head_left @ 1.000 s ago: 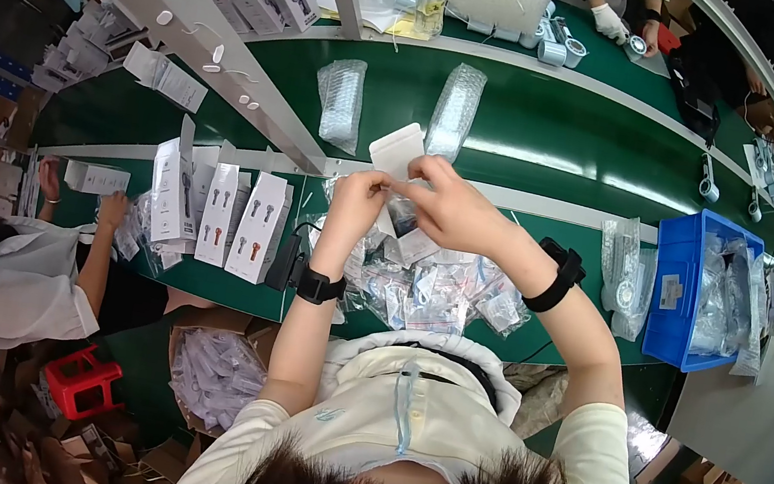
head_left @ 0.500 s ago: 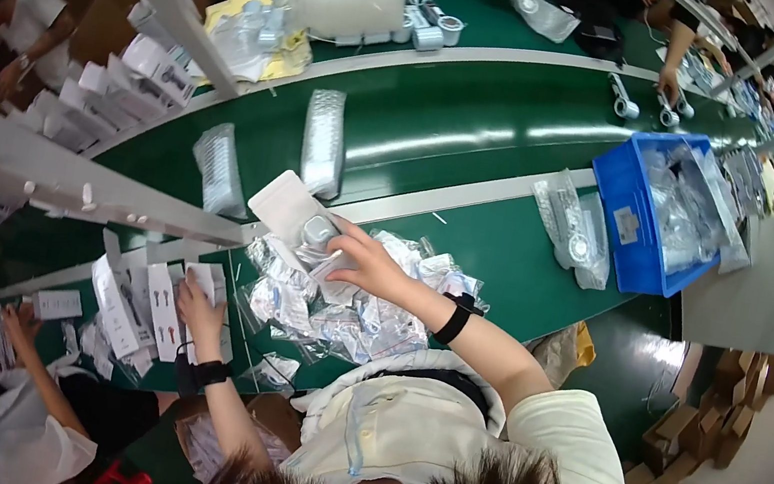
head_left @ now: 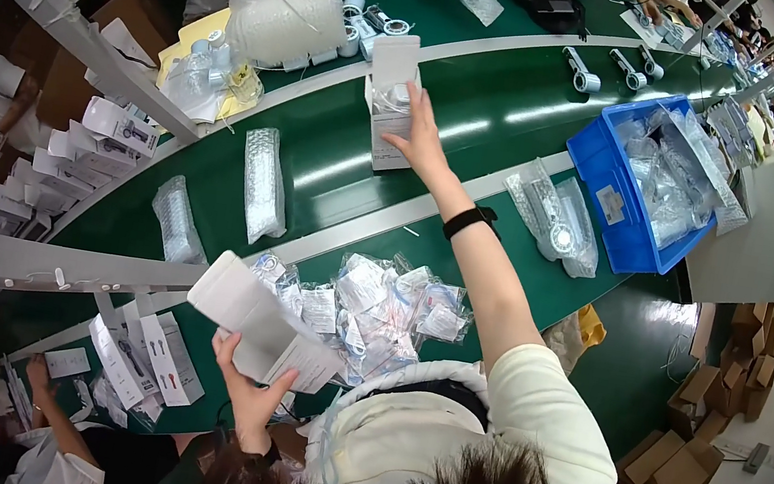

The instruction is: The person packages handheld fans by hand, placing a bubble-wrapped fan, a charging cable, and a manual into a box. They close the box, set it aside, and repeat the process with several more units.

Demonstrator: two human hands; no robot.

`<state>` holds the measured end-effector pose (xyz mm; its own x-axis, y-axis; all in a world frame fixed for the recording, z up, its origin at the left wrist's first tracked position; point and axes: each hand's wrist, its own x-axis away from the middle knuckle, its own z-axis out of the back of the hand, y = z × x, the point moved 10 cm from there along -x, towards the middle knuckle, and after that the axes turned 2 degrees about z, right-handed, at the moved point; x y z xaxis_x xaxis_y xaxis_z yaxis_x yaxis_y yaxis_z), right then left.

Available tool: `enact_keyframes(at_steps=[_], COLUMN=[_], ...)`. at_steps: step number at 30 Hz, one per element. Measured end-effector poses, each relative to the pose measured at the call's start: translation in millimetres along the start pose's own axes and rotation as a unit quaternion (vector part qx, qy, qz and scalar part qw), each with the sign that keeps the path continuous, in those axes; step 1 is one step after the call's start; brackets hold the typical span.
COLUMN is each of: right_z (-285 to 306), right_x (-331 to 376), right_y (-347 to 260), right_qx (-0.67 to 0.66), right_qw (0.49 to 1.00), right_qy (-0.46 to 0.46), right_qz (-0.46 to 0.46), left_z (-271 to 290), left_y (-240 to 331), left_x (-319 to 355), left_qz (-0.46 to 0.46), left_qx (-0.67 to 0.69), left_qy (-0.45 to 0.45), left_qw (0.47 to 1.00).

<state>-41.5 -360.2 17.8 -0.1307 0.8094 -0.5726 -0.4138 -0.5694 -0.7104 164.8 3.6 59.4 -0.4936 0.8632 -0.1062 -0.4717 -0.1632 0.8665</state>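
My right hand (head_left: 422,138) is stretched out over the green conveyor belt, its thumb and fingers on the right side of a small white carton (head_left: 385,144). The carton's flap points away from me, and something pale and round shows inside. Close to my body, my left hand (head_left: 250,393) grips a second white carton (head_left: 257,328) by its lower part. That carton is tilted with its flap raised. Just beyond it, a pile of clear plastic bags (head_left: 387,303) with white and blue contents lies on the green table.
Two bubble-wrapped packages (head_left: 262,187) lie on the belt to the left. At right stands a blue bin (head_left: 610,176) of plastic-wrapped items, beside bagged devices (head_left: 552,223). A metal post (head_left: 104,45) and white rail (head_left: 59,266) border the left side. Co-workers sit nearby.
My right hand has carried its carton forward onto the belt. My left hand has taken a carton from the standing group at left and brought it nearer the bag pile. The view has shifted.
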Motion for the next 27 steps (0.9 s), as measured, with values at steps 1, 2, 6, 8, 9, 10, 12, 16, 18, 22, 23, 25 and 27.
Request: enact_keyframes(at_steps=[1, 2, 6, 8, 9, 10, 12, 16, 18, 22, 23, 25, 27], right_z=[9.7, 22.8, 123.0, 153.9, 177.9, 192.3, 162.7, 186.6, 195.6, 134.8, 109.2, 51.0, 30.1], right_x=[2.2, 5.5, 41.1, 84.4, 112.5, 135.9, 123.5, 79.2, 61.4, 70.7, 77.7, 102.9, 116.6], right_y=[-1.0, -4.5, 88.7, 168.2, 222.4, 259.6, 223.0, 96.6, 17.9, -96.4, -115.6, -136.0, -175.9], right_qx=[-0.009, 0.036, 0.428, 0.481, 0.463, 0.445, 0.385, 0.161, -0.145, -0.445, -0.457, -0.409, -0.214], right_qw=[1.0, 0.999, 0.9, 0.813, 0.813, 0.812, 0.839, 0.978, 0.975, 0.852, 0.84, 0.87, 0.973], right_qy=[0.009, -0.008, -0.062, -0.206, -0.224, -0.243, -0.288, -0.076, 0.06, 0.173, 0.17, 0.124, 0.074], right_qz=[-0.001, 0.031, -0.059, -0.255, -0.271, -0.288, -0.255, -0.108, -0.158, -0.215, -0.238, -0.248, -0.051], left_z=[-13.9, -26.2, -60.8, -70.9, -83.4, -94.3, -99.2, -103.1, -103.5, -109.7, -108.1, -107.1, -94.1], left_y=[0.5, -0.7, -7.8, -12.2, -5.6, -3.9, -3.6, -30.8, -28.2, -13.9, -11.6, -8.5, -29.4], left_x=[-5.5, -8.5, -24.8, -26.2, -31.2, -38.4, -33.3, -28.2, -28.9, -29.2, -29.0, -29.2, -25.9], left_qz=[0.001, 0.005, 0.002, -0.017, -0.049, -0.05, -0.076, 0.014, 0.001, -0.054, -0.066, -0.081, 0.023], left_qx=[0.028, 0.056, 0.066, 0.023, -0.01, -0.007, -0.087, 0.081, 0.063, 0.04, 0.038, 0.038, 0.08], left_qy=[-0.019, -0.036, -0.024, -0.019, -0.036, -0.041, -0.048, -0.004, 0.008, 0.012, 0.023, 0.03, 0.084], left_qw=[0.999, 0.998, 0.997, 0.999, 0.998, 0.998, 0.992, 0.997, 0.998, 0.998, 0.997, 0.996, 0.993])
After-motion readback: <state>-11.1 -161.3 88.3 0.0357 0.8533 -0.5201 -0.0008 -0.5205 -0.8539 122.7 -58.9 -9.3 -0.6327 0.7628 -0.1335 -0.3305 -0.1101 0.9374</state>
